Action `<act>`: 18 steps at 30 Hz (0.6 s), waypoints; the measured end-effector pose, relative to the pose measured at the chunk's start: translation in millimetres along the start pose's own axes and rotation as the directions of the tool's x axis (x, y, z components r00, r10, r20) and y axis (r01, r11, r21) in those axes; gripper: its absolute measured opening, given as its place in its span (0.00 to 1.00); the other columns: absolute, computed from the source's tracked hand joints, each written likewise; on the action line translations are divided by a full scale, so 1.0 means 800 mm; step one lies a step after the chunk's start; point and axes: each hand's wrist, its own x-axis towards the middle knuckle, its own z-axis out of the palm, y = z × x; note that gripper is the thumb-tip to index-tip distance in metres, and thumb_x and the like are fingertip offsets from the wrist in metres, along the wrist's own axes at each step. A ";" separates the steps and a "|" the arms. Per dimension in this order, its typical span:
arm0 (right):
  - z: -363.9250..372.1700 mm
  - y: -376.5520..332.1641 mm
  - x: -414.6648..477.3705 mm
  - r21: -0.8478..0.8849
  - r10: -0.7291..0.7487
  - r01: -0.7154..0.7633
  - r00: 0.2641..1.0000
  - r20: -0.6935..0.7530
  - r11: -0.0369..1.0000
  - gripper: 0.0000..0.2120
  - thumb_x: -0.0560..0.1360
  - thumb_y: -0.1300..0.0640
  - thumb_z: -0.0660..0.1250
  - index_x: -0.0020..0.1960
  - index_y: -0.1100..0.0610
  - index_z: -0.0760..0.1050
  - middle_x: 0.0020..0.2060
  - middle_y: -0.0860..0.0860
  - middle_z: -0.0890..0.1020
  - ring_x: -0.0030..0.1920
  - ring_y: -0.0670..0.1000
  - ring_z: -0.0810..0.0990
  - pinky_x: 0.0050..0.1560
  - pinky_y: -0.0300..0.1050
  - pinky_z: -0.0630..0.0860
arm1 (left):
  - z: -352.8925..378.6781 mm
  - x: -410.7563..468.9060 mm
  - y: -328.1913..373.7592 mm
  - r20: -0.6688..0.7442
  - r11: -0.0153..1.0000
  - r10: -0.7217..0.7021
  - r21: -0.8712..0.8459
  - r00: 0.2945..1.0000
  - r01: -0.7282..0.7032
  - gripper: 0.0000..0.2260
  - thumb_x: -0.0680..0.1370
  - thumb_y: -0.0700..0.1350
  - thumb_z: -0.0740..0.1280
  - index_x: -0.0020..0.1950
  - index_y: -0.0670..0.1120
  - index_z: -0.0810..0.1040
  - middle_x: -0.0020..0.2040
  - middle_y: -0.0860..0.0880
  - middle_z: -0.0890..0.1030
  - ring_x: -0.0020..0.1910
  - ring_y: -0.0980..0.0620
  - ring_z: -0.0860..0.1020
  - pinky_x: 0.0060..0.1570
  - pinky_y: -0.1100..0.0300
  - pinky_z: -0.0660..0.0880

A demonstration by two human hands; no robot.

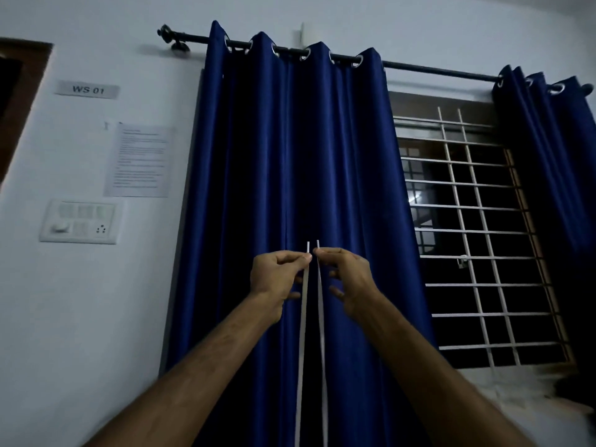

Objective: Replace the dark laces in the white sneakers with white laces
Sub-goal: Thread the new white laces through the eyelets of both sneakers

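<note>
Nearest, two white lace strands (302, 350) are held upright side by side, one tip pinched between thumb and forefinger of the left hand (277, 275) and the other pinched likewise by the right hand (346, 279); the hands are raised close together without touching, and the strands run down past the bottom edge. Behind them a dark blue curtain (258, 188) is hung from a black rod (435, 71) beside a window grille (477, 253), below which a pale surface (516, 391) is too blurred to be made out. On the white wall (80, 317) at the left, a sign marked "WS 01" (87, 90), a printed sheet (140, 161) and a switch panel (79, 222) are fixed.
</note>
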 end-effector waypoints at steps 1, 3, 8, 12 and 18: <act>0.002 -0.002 0.000 0.005 0.002 -0.002 1.000 0.004 1.000 0.05 0.71 0.57 0.71 0.46 0.56 0.84 0.42 0.47 0.81 0.47 0.48 0.74 0.52 0.48 0.71 | 0.001 0.000 0.001 0.003 1.000 0.003 -0.004 1.000 -0.003 0.04 0.75 0.45 0.73 0.47 0.46 0.84 0.41 0.52 0.84 0.32 0.59 0.81 0.30 0.61 0.77; 0.005 -0.004 -0.001 0.015 0.005 -0.005 1.000 0.004 1.000 0.03 0.71 0.58 0.71 0.43 0.55 0.82 0.42 0.48 0.81 0.46 0.48 0.74 0.51 0.48 0.71 | 0.005 0.000 0.003 0.011 1.000 0.007 -0.010 1.000 -0.007 0.04 0.76 0.45 0.72 0.47 0.46 0.84 0.42 0.52 0.83 0.32 0.59 0.80 0.29 0.64 0.76; 0.008 -0.010 -0.002 0.027 -0.011 0.011 1.000 0.001 1.000 0.02 0.72 0.59 0.71 0.41 0.56 0.80 0.38 0.49 0.80 0.41 0.47 0.74 0.40 0.44 0.70 | 0.006 0.001 0.003 0.005 1.000 0.012 -0.020 1.000 -0.012 0.03 0.76 0.44 0.71 0.48 0.46 0.84 0.42 0.51 0.83 0.34 0.57 0.80 0.31 0.61 0.78; 0.010 -0.007 0.001 0.024 -0.020 0.020 1.000 0.002 1.000 0.02 0.71 0.57 0.72 0.40 0.55 0.80 0.39 0.48 0.81 0.45 0.48 0.75 0.47 0.47 0.71 | 0.003 0.003 0.006 -0.007 0.999 0.025 -0.025 1.000 -0.025 0.03 0.76 0.43 0.71 0.48 0.45 0.83 0.40 0.53 0.83 0.29 0.61 0.80 0.28 0.65 0.76; 0.017 -0.010 0.004 0.021 -0.021 0.021 1.000 0.002 1.000 0.02 0.70 0.56 0.72 0.40 0.54 0.80 0.40 0.49 0.82 0.47 0.50 0.77 0.54 0.52 0.70 | 0.001 0.010 0.009 -0.038 0.999 0.051 -0.006 0.998 -0.051 0.02 0.75 0.44 0.72 0.46 0.46 0.84 0.42 0.50 0.85 0.41 0.52 0.84 0.37 0.58 0.80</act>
